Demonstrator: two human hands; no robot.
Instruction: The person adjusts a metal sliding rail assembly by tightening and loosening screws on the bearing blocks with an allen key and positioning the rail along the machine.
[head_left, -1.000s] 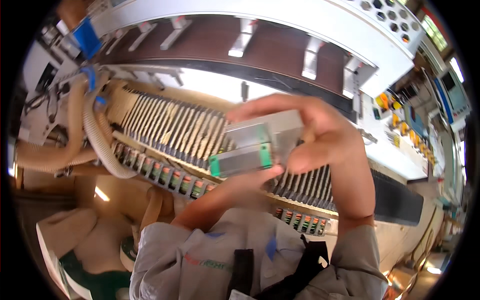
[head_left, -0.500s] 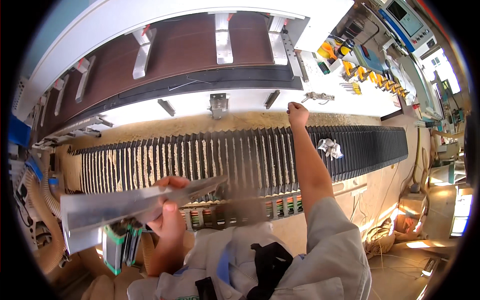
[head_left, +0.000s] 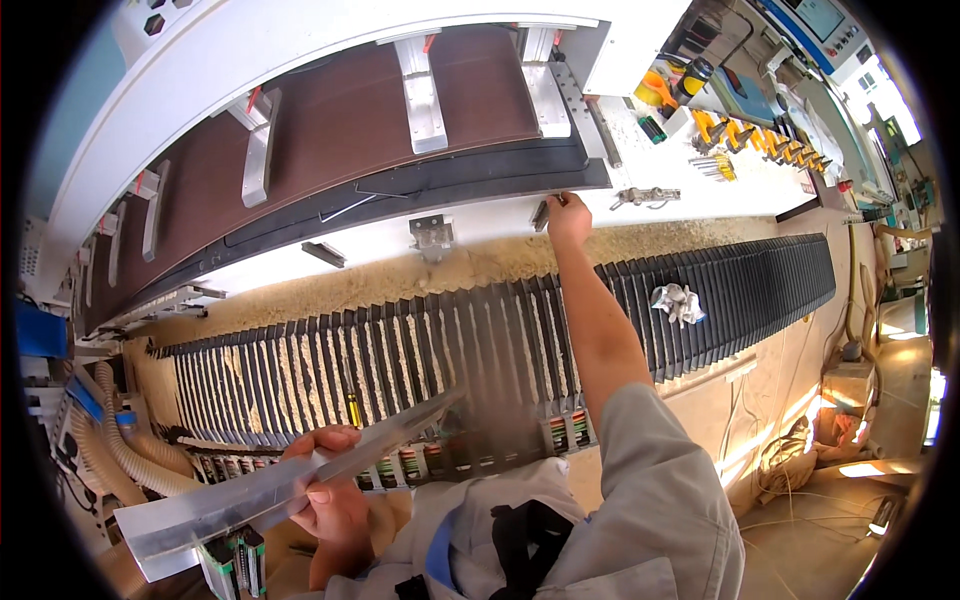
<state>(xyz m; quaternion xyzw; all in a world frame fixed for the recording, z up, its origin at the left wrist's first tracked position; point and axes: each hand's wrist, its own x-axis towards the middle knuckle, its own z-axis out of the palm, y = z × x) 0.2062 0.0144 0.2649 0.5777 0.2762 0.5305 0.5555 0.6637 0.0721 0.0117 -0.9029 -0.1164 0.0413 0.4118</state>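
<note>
My left hand (head_left: 330,500) is closed around a long, flat grey strip (head_left: 190,515) that looks like sheet metal. It is tilted across the lower left, its narrow end pointing up and to the right. My right arm reaches forward to the white front of the machine bed. There my right hand (head_left: 568,218) is closed, fingertips pinched beside a small dark metal bracket (head_left: 540,214); whether they grip anything is hidden. Just below the strip's wide end shows a green-and-black object (head_left: 232,565), its kind unclear.
A black ribbed bellows cover (head_left: 720,290), dusted with shavings, runs across below the machine, with a crumpled white wad (head_left: 678,304) on it. A yellow screwdriver-like tool (head_left: 353,410) lies near its edge. Yellow-black clamps (head_left: 760,140) line the right bench. Ribbed hoses (head_left: 120,430) stand at left.
My right hand has shifted left along the machine's front to the dark bracket. The strip in my left hand has dropped slightly and tilts more steeply. The whole view has turned slightly.
</note>
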